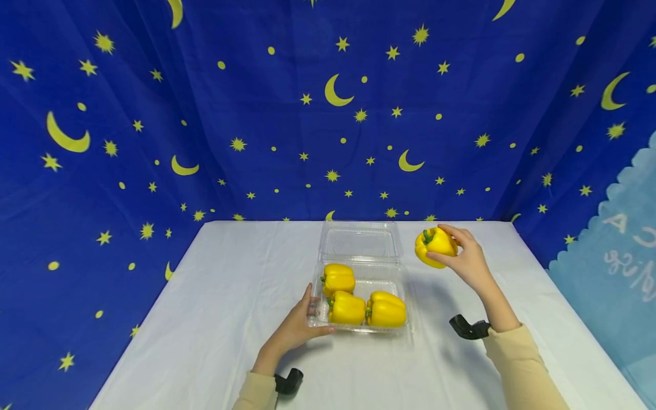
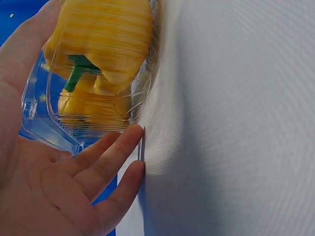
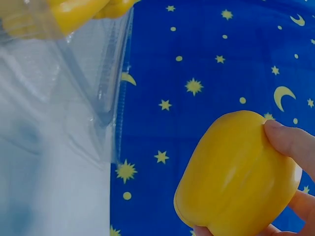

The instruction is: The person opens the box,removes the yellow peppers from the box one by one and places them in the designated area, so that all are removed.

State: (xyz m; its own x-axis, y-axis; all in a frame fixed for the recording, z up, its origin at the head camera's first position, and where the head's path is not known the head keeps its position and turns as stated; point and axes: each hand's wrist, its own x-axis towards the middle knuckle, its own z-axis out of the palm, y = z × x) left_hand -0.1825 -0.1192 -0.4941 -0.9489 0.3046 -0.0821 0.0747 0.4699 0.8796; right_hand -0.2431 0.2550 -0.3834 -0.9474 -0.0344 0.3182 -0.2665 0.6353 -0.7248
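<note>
My right hand [image 1: 467, 259] holds a yellow bell pepper [image 1: 434, 246] above the table, right of a clear plastic clamshell box [image 1: 376, 287]. In the right wrist view the thumb and fingers grip that pepper [image 3: 238, 174] from its sides. Three more yellow peppers lie in the box: one at the back left [image 1: 338, 279], one at the front left [image 1: 347, 308] and one at the front right [image 1: 386, 310]. At the box's left front corner is my left hand [image 1: 297, 324], its thumb and fingers spread along the wall. The left wrist view shows extended fingers [image 2: 106, 167] against the plastic.
The box's hinged lid [image 1: 360, 240] lies folded back behind its base. A white cloth [image 1: 246, 290] covers the table. Blue curtains [image 1: 287, 114] with moons and stars stand behind and at the sides, and a light-blue panel [image 1: 615, 273] hangs at the right.
</note>
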